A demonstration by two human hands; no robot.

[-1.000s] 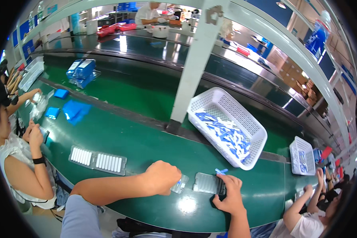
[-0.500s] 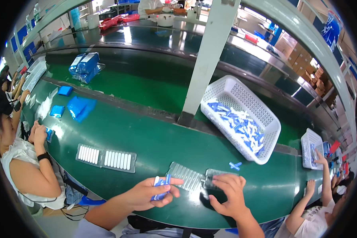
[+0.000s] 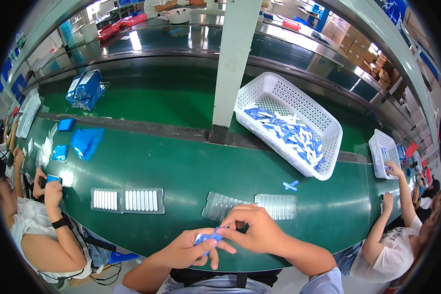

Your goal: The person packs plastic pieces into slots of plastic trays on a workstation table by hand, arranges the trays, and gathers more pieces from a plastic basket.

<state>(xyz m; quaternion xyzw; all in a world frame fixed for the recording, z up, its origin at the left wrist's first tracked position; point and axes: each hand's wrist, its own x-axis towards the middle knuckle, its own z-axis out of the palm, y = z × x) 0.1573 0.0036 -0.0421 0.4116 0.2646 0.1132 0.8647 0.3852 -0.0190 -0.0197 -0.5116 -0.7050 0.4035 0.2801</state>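
Presently, the work stands part-way by my reckoning. The worker's left hand (image 3: pixel 193 247) is closed around a small bunch of blue-and-white sticks (image 3: pixel 204 238), low over the near edge of the green table (image 3: pixel 181 166). The right hand (image 3: pixel 255 226) has thumb and forefinger pinched at the upper end of that bunch; whether it grips one stick or several, I cannot tell.

Done: to the left, a loaded clear tray (image 3: pixel 120 201) lies open on the table, white sticks lined up in both halves.

Outstanding: just beyond the right hand lies a second clear tray (image 3: pixel 275 206), also open. No stick is visible in its grooves, though the hand covers a little of its middle. I judge this one not yet begun.

Stock: the white basket (image 3: pixel 299 104), farther off to the right, holds a loose heap of blue and white sticks, ample supply in my view. Two blue sticks (image 3: pixel 290 185) lie crossed on the table between basket and second tray.
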